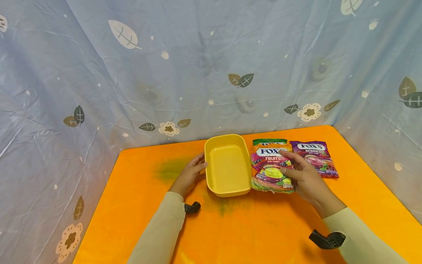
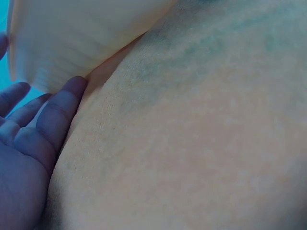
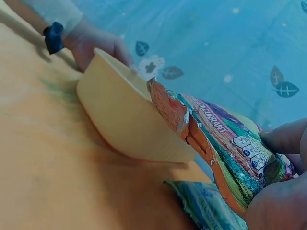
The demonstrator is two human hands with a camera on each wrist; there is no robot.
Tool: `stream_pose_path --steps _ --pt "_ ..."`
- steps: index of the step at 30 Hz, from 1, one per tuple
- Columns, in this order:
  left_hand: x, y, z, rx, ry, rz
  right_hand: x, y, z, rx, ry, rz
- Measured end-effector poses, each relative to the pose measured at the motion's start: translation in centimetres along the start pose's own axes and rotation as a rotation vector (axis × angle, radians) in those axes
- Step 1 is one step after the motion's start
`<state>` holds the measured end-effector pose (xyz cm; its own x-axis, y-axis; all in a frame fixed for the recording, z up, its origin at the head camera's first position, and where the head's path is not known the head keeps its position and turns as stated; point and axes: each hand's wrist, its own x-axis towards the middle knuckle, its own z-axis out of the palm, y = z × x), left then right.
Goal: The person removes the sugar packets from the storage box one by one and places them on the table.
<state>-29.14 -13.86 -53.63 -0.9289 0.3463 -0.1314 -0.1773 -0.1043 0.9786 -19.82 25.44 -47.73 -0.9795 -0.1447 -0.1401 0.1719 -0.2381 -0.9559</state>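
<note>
A yellow plastic tub (image 1: 229,170) with nothing in it sits on the orange tabletop. My left hand (image 1: 192,172) holds it by its left side, the thumb at the rim and the other fingers along the outer wall. In the left wrist view the fingertips (image 2: 76,85) touch the tub's lower wall. My right hand (image 1: 304,179) grips a Fox's Fruits candy bag (image 1: 271,176) near its right edge, thumb on the front. The bag is raised beside the tub's right wall. Behind it, a green-topped Fox's bag (image 1: 270,141) is mostly hidden.
A purple Fox's Berries bag (image 1: 316,157) lies on the orange tabletop (image 1: 132,198), right of the held bag. Patterned grey-blue curtains (image 1: 184,73) rise at the back and both sides. Each wrist wears a black device (image 1: 326,240).
</note>
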Motion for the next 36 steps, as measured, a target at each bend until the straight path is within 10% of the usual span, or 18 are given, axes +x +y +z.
stream_pose_path --steps 36 --pt "0.1 -0.1 0.2 -0.011 0.007 -0.010 -5.5 5.5 -3.1 -0.043 -0.005 0.136"
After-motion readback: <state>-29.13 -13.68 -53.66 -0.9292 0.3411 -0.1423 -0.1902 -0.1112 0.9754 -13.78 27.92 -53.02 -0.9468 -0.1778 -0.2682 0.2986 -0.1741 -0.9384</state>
